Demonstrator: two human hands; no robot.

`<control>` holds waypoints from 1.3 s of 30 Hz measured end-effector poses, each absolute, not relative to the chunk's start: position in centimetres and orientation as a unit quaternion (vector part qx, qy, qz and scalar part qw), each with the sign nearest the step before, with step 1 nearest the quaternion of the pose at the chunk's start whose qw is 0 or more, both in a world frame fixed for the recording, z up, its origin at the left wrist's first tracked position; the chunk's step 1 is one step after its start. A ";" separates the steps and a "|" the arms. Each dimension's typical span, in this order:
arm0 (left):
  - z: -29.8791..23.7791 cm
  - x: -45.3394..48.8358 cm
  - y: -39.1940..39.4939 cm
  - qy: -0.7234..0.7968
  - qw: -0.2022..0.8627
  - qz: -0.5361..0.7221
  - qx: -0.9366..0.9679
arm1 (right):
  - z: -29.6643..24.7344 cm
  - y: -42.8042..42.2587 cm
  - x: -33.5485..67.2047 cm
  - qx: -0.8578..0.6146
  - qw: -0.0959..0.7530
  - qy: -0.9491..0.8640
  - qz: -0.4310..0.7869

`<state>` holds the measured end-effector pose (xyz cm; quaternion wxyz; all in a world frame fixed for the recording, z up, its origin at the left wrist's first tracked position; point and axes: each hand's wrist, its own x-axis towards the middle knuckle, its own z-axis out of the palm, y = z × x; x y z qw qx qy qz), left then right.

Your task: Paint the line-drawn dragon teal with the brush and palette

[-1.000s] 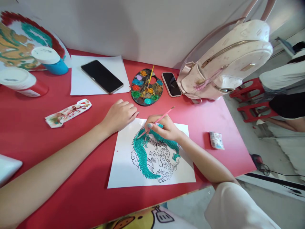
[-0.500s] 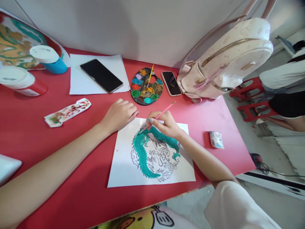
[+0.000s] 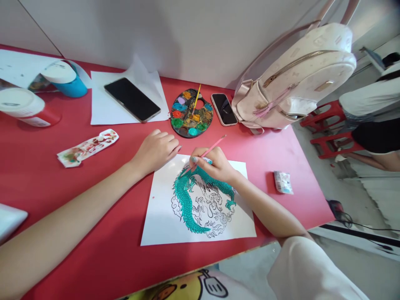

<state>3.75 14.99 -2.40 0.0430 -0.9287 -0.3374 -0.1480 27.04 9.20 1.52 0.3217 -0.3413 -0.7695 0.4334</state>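
Note:
My right hand [image 3: 212,164] is closed around a slim pink paintbrush [image 3: 210,148] in a pen-like grip. Its tip meets the upper left of the dragon drawing [image 3: 187,204], where the body is coloured teal. The dragon's head and the flames and clouds around it are bare black outline on white paper [image 3: 156,225]. My left hand [image 3: 158,150] rests palm down by the sheet's top left corner, fingers loosely bent, with nothing seen in it. Beyond both hands lies a paint palette [image 3: 184,132] with many colours and a yellow brush [image 3: 196,99] across it.
A large phone [image 3: 133,100] lies on blank paper [image 3: 100,112]; a smaller phone [image 3: 224,109] sits beside a pale backpack [image 3: 300,79]. Blue [image 3: 70,85] and red [image 3: 37,114] paint bottles, a stained strip [image 3: 89,148] and a small packet [image 3: 283,182] share the red table [image 3: 118,241].
My right hand and the brush have shifted slightly left. At the back left, the painted sheet has curled over, showing its white side, and a paper corner behind the large phone has lifted.

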 end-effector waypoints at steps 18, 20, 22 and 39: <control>-2.2 3.8 15.0 -0.344 -0.001 -0.168 -0.924 | 1.5 9.2 27.0 -0.363 0.330 -0.766 0.414; -2.1 3.8 15.0 -0.344 -0.006 -0.168 -0.924 | 1.6 9.2 27.0 -0.369 0.331 -0.764 0.413; -2.1 3.8 15.0 -0.341 -0.001 -0.164 -0.926 | 1.6 9.2 27.0 -0.357 0.324 -0.771 0.415; -2.3 3.8 15.0 -0.338 0.016 -0.161 -0.927 | 1.5 9.1 26.9 -0.341 0.333 -0.765 0.433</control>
